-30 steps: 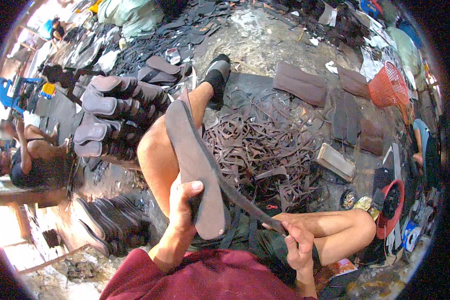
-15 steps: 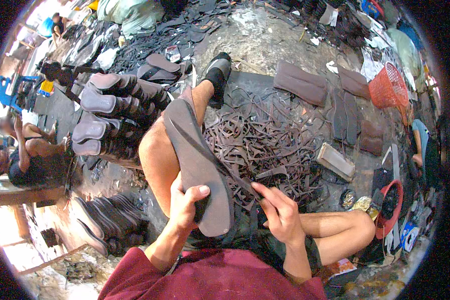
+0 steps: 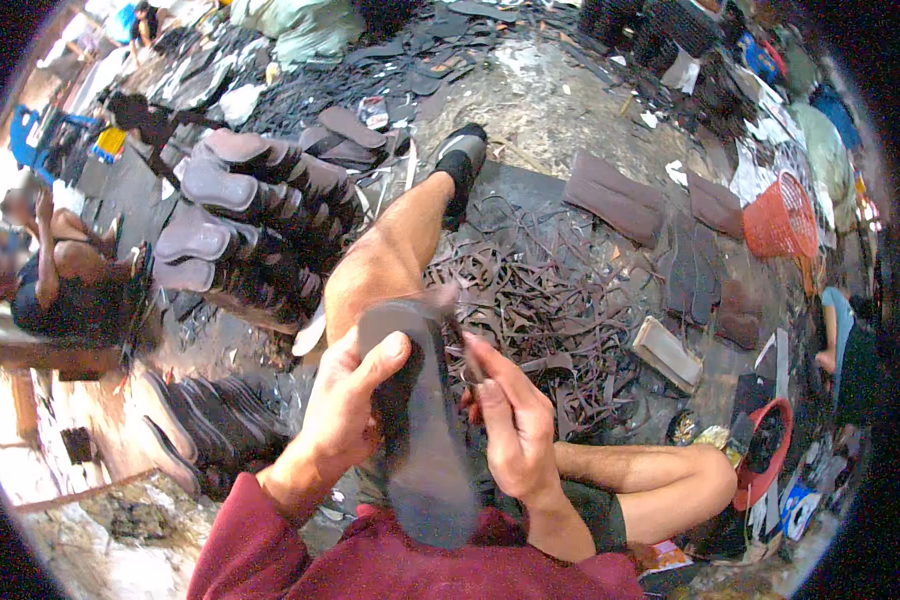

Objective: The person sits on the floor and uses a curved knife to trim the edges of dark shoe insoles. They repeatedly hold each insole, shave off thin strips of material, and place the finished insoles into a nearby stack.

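Observation:
Clamped in my left hand (image 3: 345, 405) is a grey-brown shoe sole (image 3: 425, 430), held in front of my maroon shirt. My thumb presses on its face, and its lower end is smeared by motion. Close against the sole's right edge, my right hand (image 3: 515, 425) is closed around a thin knife-like tool (image 3: 473, 362); blur hides its exact shape. Beyond both hands, between my legs, lies a tangled heap of dark trimmed strips (image 3: 550, 300).
Stacked soles (image 3: 220, 190) stand at the left, with a row of soles (image 3: 210, 425) nearer me. Flat brown sheets (image 3: 613, 198), a pale block (image 3: 667, 355), a red basket (image 3: 782, 215) and a red basin (image 3: 770, 470) lie rightward. Another person (image 3: 60, 265) sits far left.
The sole has moved down toward my body and turned, its far end drawn back from over my leg. My left hand has shifted up along it; my right hand has moved left.

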Action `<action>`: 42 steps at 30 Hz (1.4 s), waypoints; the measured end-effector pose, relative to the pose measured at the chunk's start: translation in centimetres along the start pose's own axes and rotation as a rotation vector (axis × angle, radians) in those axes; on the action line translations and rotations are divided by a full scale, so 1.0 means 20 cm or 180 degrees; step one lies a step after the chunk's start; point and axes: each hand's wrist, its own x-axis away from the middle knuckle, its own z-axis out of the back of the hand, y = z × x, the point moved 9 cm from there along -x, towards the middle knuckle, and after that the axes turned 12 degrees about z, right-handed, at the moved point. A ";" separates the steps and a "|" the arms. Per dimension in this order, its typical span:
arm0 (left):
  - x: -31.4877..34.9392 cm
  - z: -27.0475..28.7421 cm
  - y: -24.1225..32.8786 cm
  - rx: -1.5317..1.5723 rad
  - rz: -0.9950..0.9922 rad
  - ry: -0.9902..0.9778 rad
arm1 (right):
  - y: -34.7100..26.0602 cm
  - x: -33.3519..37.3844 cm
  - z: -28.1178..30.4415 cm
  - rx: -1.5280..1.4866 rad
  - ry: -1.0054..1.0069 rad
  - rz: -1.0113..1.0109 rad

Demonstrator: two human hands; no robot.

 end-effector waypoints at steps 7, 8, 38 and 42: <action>0.03 0.07 -0.03 0.0185 0.0449 -0.0172 | 0.12 0.44 0.13 0.0902 -0.0358 0.0253; 0.03 0.10 -0.04 0.0243 0.0421 -0.0207 | 0.12 0.50 0.15 0.1168 -0.0389 0.0402; 0.07 0.00 -0.39 0.0406 0.2284 -0.3115 | 0.07 -0.17 0.31 -0.0098 -0.2328 -0.0434; 0.02 -0.15 -0.24 0.0576 0.0159 -0.1142 | 0.01 0.06 0.44 -0.0437 -0.0324 -0.1063</action>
